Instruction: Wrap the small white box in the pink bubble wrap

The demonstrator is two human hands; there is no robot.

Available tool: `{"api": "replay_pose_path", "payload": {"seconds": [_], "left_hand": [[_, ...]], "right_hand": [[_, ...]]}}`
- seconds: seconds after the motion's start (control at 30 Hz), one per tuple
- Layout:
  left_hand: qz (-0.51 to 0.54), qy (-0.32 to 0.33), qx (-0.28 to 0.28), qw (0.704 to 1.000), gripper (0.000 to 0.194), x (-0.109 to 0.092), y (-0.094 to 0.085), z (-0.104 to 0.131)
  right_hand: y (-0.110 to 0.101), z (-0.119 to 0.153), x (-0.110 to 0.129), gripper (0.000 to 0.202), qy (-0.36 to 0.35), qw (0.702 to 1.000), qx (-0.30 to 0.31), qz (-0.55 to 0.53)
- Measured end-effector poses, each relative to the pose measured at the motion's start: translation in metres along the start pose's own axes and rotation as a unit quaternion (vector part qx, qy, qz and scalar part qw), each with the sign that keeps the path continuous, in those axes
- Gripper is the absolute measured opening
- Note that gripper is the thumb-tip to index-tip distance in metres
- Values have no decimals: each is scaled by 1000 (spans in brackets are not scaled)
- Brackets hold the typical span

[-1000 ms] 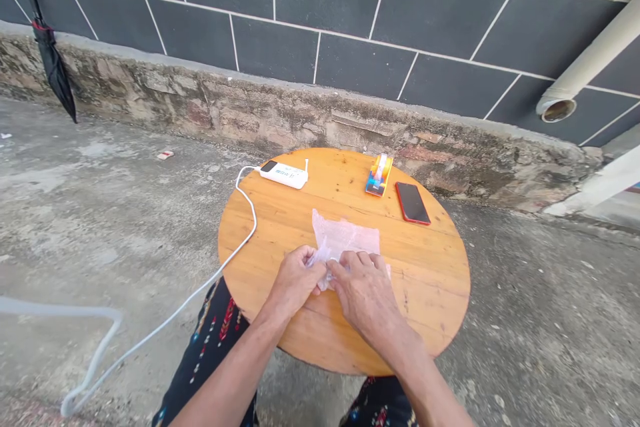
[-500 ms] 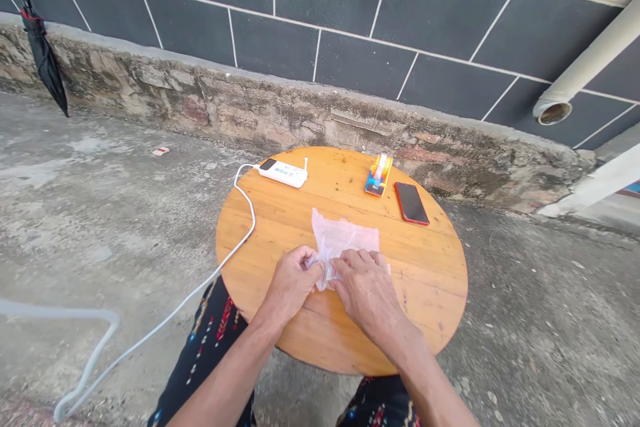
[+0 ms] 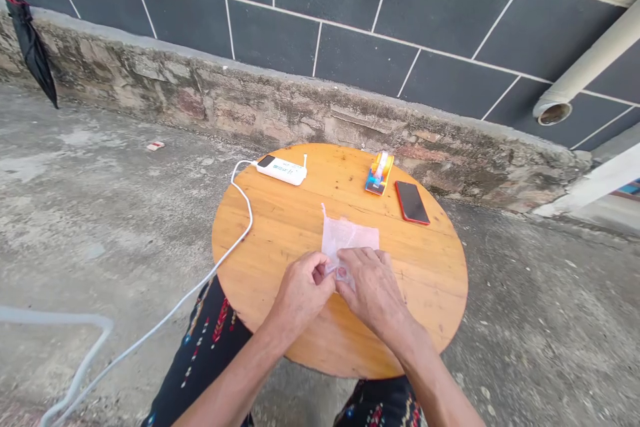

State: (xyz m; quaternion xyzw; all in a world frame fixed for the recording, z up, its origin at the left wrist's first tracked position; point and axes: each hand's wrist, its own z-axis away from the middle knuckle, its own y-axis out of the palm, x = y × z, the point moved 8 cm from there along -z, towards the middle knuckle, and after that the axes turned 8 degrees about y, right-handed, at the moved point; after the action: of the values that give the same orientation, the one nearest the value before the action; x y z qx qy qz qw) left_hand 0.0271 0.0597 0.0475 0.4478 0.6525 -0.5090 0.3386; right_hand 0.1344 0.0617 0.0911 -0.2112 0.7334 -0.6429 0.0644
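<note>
A pinkish, see-through sheet that looks like bubble wrap (image 3: pixel 353 233) lies on the round wooden table (image 3: pixel 280 220), its left side folded inward. My left hand (image 3: pixel 307 283) pinches the folded left edge between thumb and fingers. Curled over the near part of the wrap, my right hand (image 3: pixel 373 283) grips and presses it down. Between the two hands a small reddish mark shows through the wrap. Whatever lies under my right fingers is hidden.
Toward the back of the table are a white device (image 3: pixel 281 170) with a white cable (image 3: pixel 245 237), a tape dispenser (image 3: pixel 379 173) and a red-edged phone (image 3: pixel 412 202). A black umbrella (image 3: pixel 31 40) leans on the wall at left. A drainpipe (image 3: pixel 580 73) slopes down at right.
The left side of the wrap has been folded to the right. My left hand has moved right, closer to my right hand, which stays on the wrap.
</note>
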Motion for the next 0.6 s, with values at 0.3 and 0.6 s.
{"api": "replay_pose_path", "payload": {"seconds": [0.3, 0.6], "left_hand": [[-51, 69, 44, 995, 16, -12, -1, 5], [-137, 280, 129, 941, 26, -35, 9, 11]], "right_hand": [[0, 3, -7, 74, -30, 998, -42, -29], [4, 9, -11, 72, -59, 997, -53, -19]]}}
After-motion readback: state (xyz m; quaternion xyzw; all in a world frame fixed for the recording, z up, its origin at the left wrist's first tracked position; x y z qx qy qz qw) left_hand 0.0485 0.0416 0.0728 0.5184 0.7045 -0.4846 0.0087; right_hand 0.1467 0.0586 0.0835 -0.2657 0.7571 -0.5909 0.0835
